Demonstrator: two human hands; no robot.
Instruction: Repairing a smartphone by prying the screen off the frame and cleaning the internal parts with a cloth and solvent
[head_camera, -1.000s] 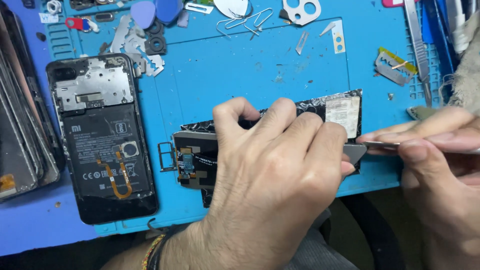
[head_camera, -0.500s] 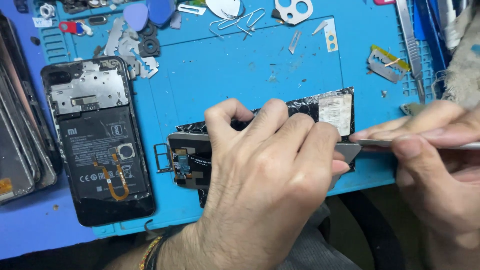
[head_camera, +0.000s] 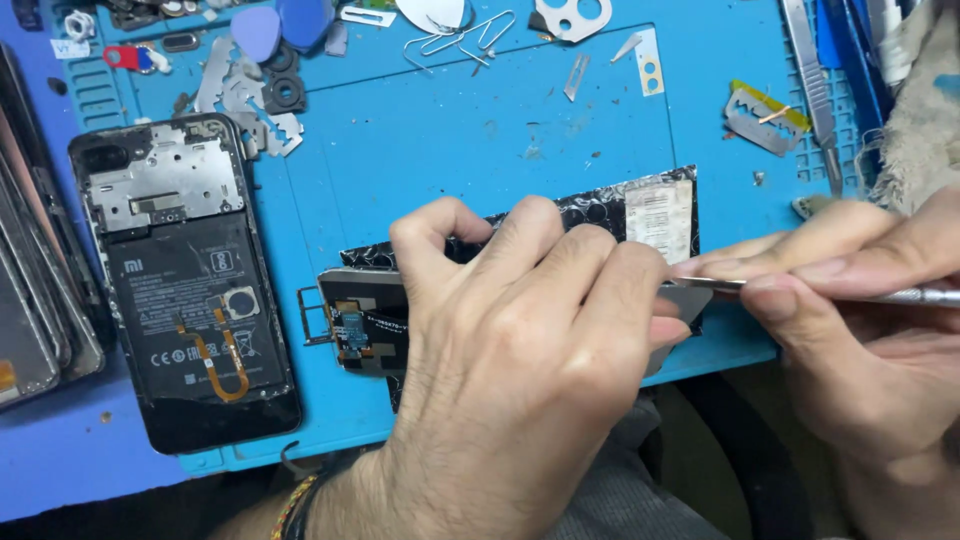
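Note:
My left hand (head_camera: 520, 350) presses down on a dark phone part (head_camera: 365, 330) with a small blue circuit board and flex cable showing at its left end. That part lies on a black patterned pad (head_camera: 640, 210) with a white label. My right hand (head_camera: 860, 310) pinches a thin metal tool (head_camera: 900, 293), its flat blade tip against the right end of the part, by my left fingertips. An opened black phone (head_camera: 185, 280), back cover off, battery and orange flex visible, lies to the left on the blue work mat (head_camera: 480, 130).
Loose razor blades (head_camera: 765, 118), bent wire clips (head_camera: 450, 40), blue picks (head_camera: 257, 30), metal shields and small camera rings are scattered along the mat's far edge. A scalpel (head_camera: 810, 80) lies at the right. Stacked phone frames (head_camera: 30, 300) sit at the far left.
Both hands stay in place on the part and the tool. The view has shifted slightly; nothing was taken or let go.

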